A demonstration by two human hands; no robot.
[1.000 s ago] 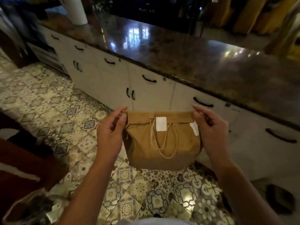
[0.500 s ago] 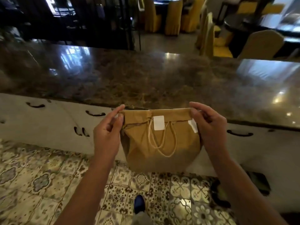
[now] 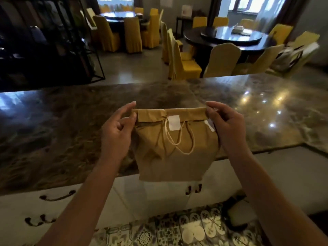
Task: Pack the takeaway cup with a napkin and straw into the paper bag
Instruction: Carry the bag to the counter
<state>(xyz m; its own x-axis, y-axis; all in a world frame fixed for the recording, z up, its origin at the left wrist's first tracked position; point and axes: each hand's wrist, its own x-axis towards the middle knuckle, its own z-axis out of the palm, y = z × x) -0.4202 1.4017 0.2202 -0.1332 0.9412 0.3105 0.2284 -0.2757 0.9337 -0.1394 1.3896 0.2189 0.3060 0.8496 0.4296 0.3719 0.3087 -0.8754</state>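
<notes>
Two hands hold one bag [image 3: 174, 153] in the air, in front of the counter's [image 3: 53, 139] near edge. Left hand [image 3: 116, 134]: thumb and forefinger pinch the left end of the bag's rolled-down top. Right hand [image 3: 228, 128]: fingertips pinch the right end of the same fold. Bag hangs between them, upright, bottom clear of any surface, above white cabinet doors [image 3: 142, 197] and patterned floor tiles [image 3: 195, 229]. Top folded shut; contents hidden, so cup, napkin and straw cannot be seen. White cord handles [image 3: 179, 139] droop down the front face. White sticker [image 3: 174, 123] sits at the fold's lower edge, centre; a second white patch [image 3: 210, 125] near the right hand. Counter behind is dark polished stone, light spots reflected at right. Beyond it: round dark tables [image 3: 230, 38], yellow-covered chairs [image 3: 221, 59], bright windows [image 3: 115, 0] at the far wall.
</notes>
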